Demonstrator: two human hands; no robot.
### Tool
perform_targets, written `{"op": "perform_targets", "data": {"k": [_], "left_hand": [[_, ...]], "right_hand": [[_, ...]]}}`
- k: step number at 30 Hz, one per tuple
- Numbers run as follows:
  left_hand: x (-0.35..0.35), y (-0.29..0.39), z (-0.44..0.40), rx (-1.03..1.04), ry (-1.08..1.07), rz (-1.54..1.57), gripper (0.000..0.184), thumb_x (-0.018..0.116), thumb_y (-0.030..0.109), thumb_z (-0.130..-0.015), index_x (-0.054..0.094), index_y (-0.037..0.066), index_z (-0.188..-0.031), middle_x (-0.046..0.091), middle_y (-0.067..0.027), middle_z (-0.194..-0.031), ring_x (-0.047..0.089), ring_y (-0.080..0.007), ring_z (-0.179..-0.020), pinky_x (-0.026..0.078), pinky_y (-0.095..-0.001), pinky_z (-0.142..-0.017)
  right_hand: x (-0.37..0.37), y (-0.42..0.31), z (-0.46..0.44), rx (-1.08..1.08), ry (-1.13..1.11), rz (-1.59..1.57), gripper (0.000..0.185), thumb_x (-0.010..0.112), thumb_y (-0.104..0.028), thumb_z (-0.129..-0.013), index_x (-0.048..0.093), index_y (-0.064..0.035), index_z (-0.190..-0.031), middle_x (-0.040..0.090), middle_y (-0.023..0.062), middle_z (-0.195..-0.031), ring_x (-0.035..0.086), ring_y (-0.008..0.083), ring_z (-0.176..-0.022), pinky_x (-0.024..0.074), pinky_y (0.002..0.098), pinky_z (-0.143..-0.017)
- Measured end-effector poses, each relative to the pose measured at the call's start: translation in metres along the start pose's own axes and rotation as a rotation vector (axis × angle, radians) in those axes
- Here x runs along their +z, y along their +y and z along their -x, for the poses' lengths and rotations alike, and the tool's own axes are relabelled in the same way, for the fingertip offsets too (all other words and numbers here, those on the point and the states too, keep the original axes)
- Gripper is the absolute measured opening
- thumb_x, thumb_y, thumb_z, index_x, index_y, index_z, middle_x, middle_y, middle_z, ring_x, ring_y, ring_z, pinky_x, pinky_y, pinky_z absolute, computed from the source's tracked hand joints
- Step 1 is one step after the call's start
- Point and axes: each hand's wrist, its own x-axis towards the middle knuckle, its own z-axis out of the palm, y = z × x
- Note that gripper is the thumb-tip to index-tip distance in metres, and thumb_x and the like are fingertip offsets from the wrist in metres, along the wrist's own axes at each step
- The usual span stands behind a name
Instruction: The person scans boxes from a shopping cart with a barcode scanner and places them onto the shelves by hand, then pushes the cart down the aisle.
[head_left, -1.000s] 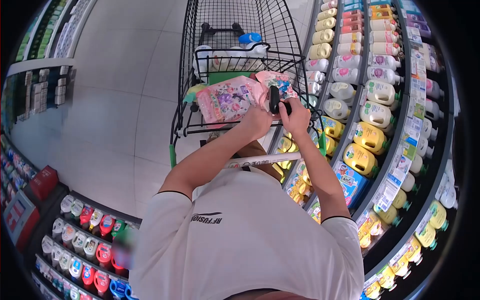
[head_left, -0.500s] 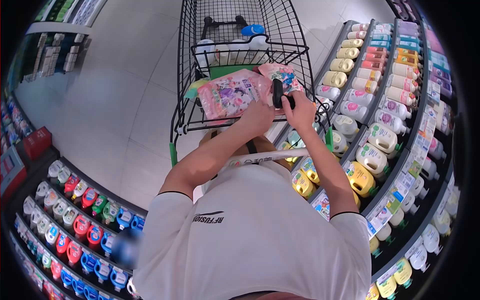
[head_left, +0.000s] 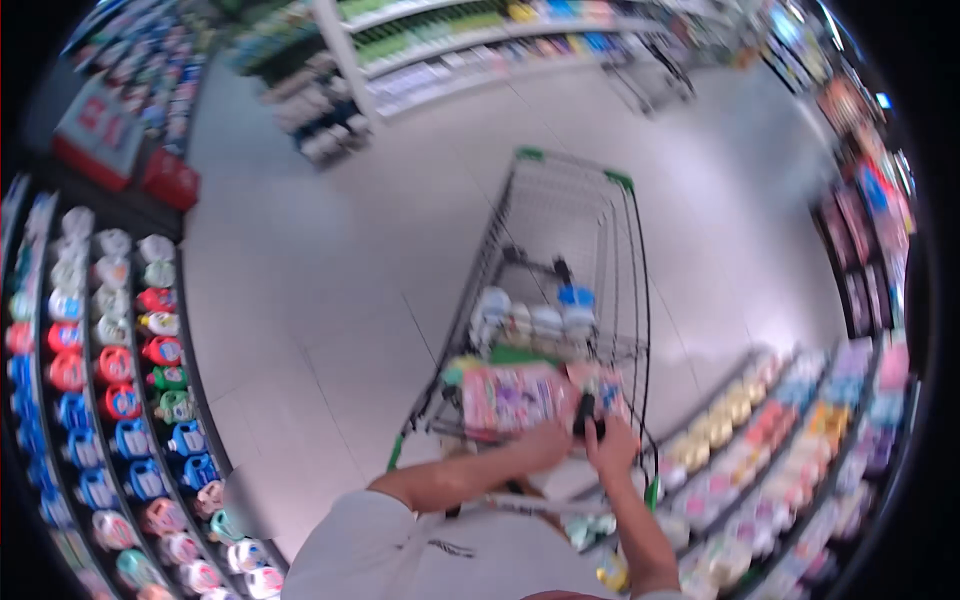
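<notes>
A black wire shopping cart [head_left: 648,290] with green corners stands in front of me. My right hand [head_left: 614,446] grips a black elongated object [head_left: 584,410] whose kind the blur hides. Beside it my left hand [head_left: 545,446] is closed at the lower right edge of a pink printed plastic package [head_left: 505,398]; what its fingers hold, if anything, is hidden. A second pink floral package [head_left: 608,384] lies behind the black object. Farther into the cart are several white bottles [head_left: 545,318] and a blue item [head_left: 577,296].
Shelves of detergent bottles [head_left: 118,365] curve along my left. More shelves of bottles [head_left: 715,430] flank the cart's right side. Pale tiled floor [head_left: 330,290] extends ahead. A white shelf unit [head_left: 480,50] and another cart [head_left: 645,80] stand at the back.
My view has tilted up and turned, bringing the far shelves and the whole cart into sight. Cart and hands now appear lower in view. The black object remains in my right hand.
</notes>
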Motion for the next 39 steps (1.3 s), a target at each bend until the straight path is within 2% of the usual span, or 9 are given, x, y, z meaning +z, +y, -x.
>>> {"op": "perform_targets", "data": {"k": [3, 7, 18, 20, 22, 24, 25, 27, 39], "left_hand": [[-0.017, -0.003, 0.002, 0.047, -0.017, -0.19, 0.016, 0.065, 0.011, -0.084, 0.078, 0.004, -0.089, 0.077, -0.0163, -0.086, 0.075, -0.0349, -0.086, 0.057, -0.0476, -0.073], [-0.025, -0.027, 0.017, 0.024, 0.054, -0.25, 0.019, 0.066, 0.017, -0.086, 0.075, 0.004, -0.096, 0.076, -0.0132, -0.085, 0.073, -0.0292, -0.085, 0.054, -0.043, -0.072], [-0.068, -0.067, 0.074, -0.139, 0.218, -0.173, 0.015, 0.068, 0.016, -0.082, 0.078, 0.006, -0.087, 0.078, -0.0122, -0.087, 0.074, -0.0301, -0.088, 0.056, -0.0455, -0.078], [-0.091, -0.075, 0.097, -0.141, 0.211, -0.16, 0.019, 0.067, 0.017, -0.082, 0.079, 0.003, -0.089, 0.078, -0.0149, -0.089, 0.074, -0.032, -0.089, 0.057, -0.0475, -0.08], [-0.07, -0.095, 0.095, -0.151, 0.848, -0.093, 0.02, 0.066, 0.016, -0.081, 0.08, 0.003, -0.088, 0.077, -0.0181, -0.088, 0.074, -0.0341, -0.089, 0.057, -0.0485, -0.079], [-0.069, -0.11, 0.091, -0.21, 0.718, -0.14, 0.017, 0.067, 0.014, -0.079, 0.08, 0.004, -0.082, 0.076, -0.0192, -0.082, 0.074, -0.0368, -0.087, 0.057, -0.05, -0.076], [-0.064, -0.119, 0.084, -0.281, 0.543, 0.12, 0.015, 0.067, 0.013, -0.08, 0.079, 0.005, -0.081, 0.076, -0.0177, -0.08, 0.075, -0.0353, -0.086, 0.057, -0.049, -0.076], [-0.117, -0.11, 0.111, -0.206, 0.401, -0.216, 0.012, 0.069, 0.015, -0.082, 0.08, 0.011, -0.081, 0.077, -0.0082, -0.079, 0.075, -0.0283, -0.08, 0.056, -0.0438, -0.076], [-0.188, -0.136, 0.117, -0.517, 0.616, -0.207, 0.012, 0.069, 0.016, -0.083, 0.079, 0.009, -0.083, 0.076, -0.005, -0.081, 0.073, -0.0246, -0.087, 0.055, -0.0408, -0.08]], "right_hand": [[-0.009, -0.018, -0.021, -0.097, -0.003, -0.106, 0.035, 0.067, -0.039, -0.097, 0.07, -0.0039, -0.099, 0.068, 0.0192, -0.091, 0.069, 0.0421, -0.081, 0.0522, 0.0505, -0.07], [0.004, -0.045, -0.044, -0.156, -0.02, -0.138, 0.035, 0.068, -0.039, -0.095, 0.071, -0.0044, -0.097, 0.069, 0.0178, -0.09, 0.069, 0.0407, -0.082, 0.0516, 0.0503, -0.071], [0.024, -0.13, -0.09, -0.368, -0.069, -0.042, 0.033, 0.066, -0.037, -0.098, 0.067, -0.0051, -0.09, 0.069, 0.0173, -0.088, 0.069, 0.0421, -0.076, 0.0527, 0.0512, -0.067], [0.034, -0.146, -0.098, -0.373, -0.109, -0.058, 0.035, 0.067, -0.043, -0.096, 0.072, -0.0082, -0.098, 0.071, 0.0157, -0.09, 0.071, 0.0392, -0.079, 0.0533, 0.0505, -0.068], [0.049, -0.158, -0.112, -0.434, -0.074, -0.013, 0.039, 0.065, -0.046, -0.097, 0.074, -0.0084, -0.102, 0.072, 0.0164, -0.089, 0.071, 0.0398, -0.077, 0.0542, 0.0508, -0.066], [0.05, -0.176, -0.128, -0.525, -0.016, -0.035, 0.044, 0.063, -0.049, -0.1, 0.075, -0.0065, -0.103, 0.072, 0.0177, -0.085, 0.071, 0.0412, -0.071, 0.0538, 0.0506, -0.061], [0.05, -0.184, -0.134, -0.515, -0.014, -0.001, 0.045, 0.062, -0.048, -0.101, 0.073, -0.0054, -0.098, 0.071, 0.0182, -0.083, 0.071, 0.0412, -0.071, 0.0533, 0.0507, -0.062], [0.043, -0.206, -0.151, -0.598, -0.089, -0.013, 0.036, 0.065, -0.041, -0.1, 0.069, -0.0063, -0.09, 0.069, 0.0157, -0.085, 0.069, 0.0406, -0.07, 0.0522, 0.0497, -0.064], [0.05, -0.277, -0.248, -0.79, -0.23, -0.075, 0.023, 0.07, -0.032, -0.097, 0.072, -0.0094, -0.096, 0.072, 0.0111, -0.088, 0.071, 0.0352, -0.073, 0.0537, 0.0442, -0.063]]}}
